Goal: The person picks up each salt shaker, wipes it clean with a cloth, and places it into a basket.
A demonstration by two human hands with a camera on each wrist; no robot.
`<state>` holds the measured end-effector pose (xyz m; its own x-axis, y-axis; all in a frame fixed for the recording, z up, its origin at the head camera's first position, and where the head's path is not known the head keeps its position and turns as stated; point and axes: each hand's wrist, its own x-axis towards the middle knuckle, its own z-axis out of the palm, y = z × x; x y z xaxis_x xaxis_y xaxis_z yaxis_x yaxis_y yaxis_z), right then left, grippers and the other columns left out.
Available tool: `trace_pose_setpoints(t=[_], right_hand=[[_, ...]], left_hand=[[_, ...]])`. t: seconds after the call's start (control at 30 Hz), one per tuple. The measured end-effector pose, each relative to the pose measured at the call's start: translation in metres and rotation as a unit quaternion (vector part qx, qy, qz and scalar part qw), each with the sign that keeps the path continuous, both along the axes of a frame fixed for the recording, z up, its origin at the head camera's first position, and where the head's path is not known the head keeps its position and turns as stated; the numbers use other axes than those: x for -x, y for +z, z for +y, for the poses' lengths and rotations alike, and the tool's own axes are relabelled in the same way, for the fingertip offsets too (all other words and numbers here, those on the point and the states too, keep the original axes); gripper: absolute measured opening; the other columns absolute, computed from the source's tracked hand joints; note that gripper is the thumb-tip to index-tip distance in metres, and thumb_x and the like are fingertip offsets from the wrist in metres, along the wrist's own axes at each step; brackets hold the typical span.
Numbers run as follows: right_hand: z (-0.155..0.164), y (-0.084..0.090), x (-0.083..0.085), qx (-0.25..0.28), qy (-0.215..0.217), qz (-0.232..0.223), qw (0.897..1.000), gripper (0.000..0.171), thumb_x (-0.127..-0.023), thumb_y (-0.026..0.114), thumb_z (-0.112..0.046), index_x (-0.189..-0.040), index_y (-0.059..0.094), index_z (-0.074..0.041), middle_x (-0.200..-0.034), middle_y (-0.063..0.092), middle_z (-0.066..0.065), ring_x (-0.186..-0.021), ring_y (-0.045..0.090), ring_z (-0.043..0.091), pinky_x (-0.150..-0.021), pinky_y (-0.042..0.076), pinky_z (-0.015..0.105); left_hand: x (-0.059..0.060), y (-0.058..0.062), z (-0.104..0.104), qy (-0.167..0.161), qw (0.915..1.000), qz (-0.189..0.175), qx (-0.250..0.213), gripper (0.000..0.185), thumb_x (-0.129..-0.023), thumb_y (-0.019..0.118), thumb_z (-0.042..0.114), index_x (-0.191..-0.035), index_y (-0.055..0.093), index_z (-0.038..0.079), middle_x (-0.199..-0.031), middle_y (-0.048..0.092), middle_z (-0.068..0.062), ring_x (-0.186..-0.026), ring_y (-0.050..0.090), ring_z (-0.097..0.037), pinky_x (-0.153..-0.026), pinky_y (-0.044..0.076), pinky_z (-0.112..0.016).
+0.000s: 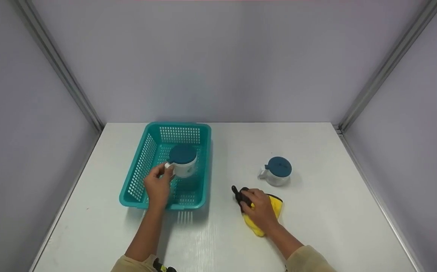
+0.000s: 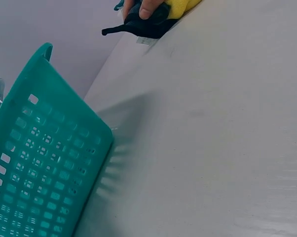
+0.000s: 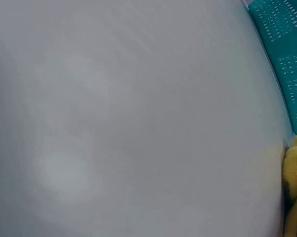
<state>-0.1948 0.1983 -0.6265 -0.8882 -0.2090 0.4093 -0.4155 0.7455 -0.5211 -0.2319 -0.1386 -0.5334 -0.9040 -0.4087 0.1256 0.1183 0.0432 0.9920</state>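
A white mug with a dark blue lid (image 1: 182, 161) stands inside the teal basket (image 1: 140, 172) at the table's left. My left hand (image 1: 159, 184) reaches over the basket's near rim and pinches the mug's handle. A second, clear lidded mug (image 1: 276, 172) stands on the table to the right, untouched. Just in front of it my right hand (image 1: 258, 207) rests on a yellow cloth with a black edge (image 1: 275, 206), fingers curled onto its black part. The left wrist view shows the basket wall (image 2: 40, 168) and the cloth (image 2: 153, 19) with fingertips on it.
White tabletop (image 1: 316, 226) enclosed by grey walls at the back and both sides, with metal rails in the corners. The right wrist view shows mostly bare table, the basket corner (image 3: 286, 44) and a bit of yellow cloth (image 3: 295, 187).
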Motion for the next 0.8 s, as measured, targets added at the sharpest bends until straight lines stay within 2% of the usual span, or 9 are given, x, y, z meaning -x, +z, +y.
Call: trace_pose_setpoints(t=[0.17, 0.33, 0.53, 0.7, 0.8], right_hand=[[0.000, -0.002, 0.000, -0.004, 0.001, 0.010, 1.000, 0.034, -0.089, 0.072, -0.026, -0.122, 0.069, -0.020, -0.113, 0.062, -0.004, -0.106, 0.059, 0.014, -0.094, 0.052, 0.038], [0.000, -0.003, 0.000, -0.003, 0.002, 0.014, 1.000, 0.034, -0.089, 0.072, -0.026, -0.122, 0.069, -0.020, -0.113, 0.062, -0.004, -0.106, 0.059, 0.013, -0.094, 0.053, 0.037], [0.000, -0.001, 0.000, -0.002, 0.002, 0.008, 1.000, 0.034, -0.090, 0.072, -0.026, -0.123, 0.069, -0.020, -0.112, 0.061, -0.005, -0.105, 0.058, 0.011, -0.093, 0.053, 0.035], [0.000, 0.000, -0.001, 0.003, 0.003, 0.000, 1.000, 0.034, -0.090, 0.071, -0.025, -0.123, 0.069, -0.019, -0.112, 0.061, -0.004, -0.105, 0.058, 0.013, -0.094, 0.052, 0.036], [-0.001, 0.000, -0.001, 0.004, 0.001, -0.003, 1.000, 0.033, -0.090, 0.071, -0.025, -0.123, 0.069, -0.019, -0.112, 0.062, -0.004, -0.106, 0.059, 0.013, -0.095, 0.052, 0.037]], left_hand=[[0.001, 0.000, -0.004, 0.002, 0.9993, -0.035, 0.013, 0.033, -0.094, 0.068, 0.023, -0.118, 0.068, 0.002, -0.107, 0.066, -0.017, -0.095, 0.065, -0.015, -0.078, 0.059, -0.029], [0.005, 0.000, -0.009, -0.010, 0.9975, -0.062, 0.032, 0.030, -0.093, 0.069, 0.022, -0.116, 0.069, 0.003, -0.107, 0.069, -0.016, -0.097, 0.068, -0.020, -0.076, 0.060, -0.029], [0.012, 0.001, -0.018, -0.059, 0.9911, -0.106, 0.055, 0.030, -0.093, 0.070, 0.023, -0.116, 0.070, 0.005, -0.112, 0.069, -0.016, -0.103, 0.067, -0.024, -0.079, 0.060, -0.032], [0.016, -0.001, -0.023, -0.104, 0.9839, -0.133, 0.061, 0.030, -0.093, 0.070, 0.021, -0.118, 0.070, 0.004, -0.113, 0.069, -0.016, -0.103, 0.067, -0.024, -0.080, 0.060, -0.034], [0.018, -0.002, -0.023, -0.119, 0.9796, -0.149, 0.064, 0.030, -0.093, 0.069, 0.020, -0.119, 0.069, 0.004, -0.113, 0.069, -0.016, -0.103, 0.067, -0.023, -0.081, 0.059, -0.035]])
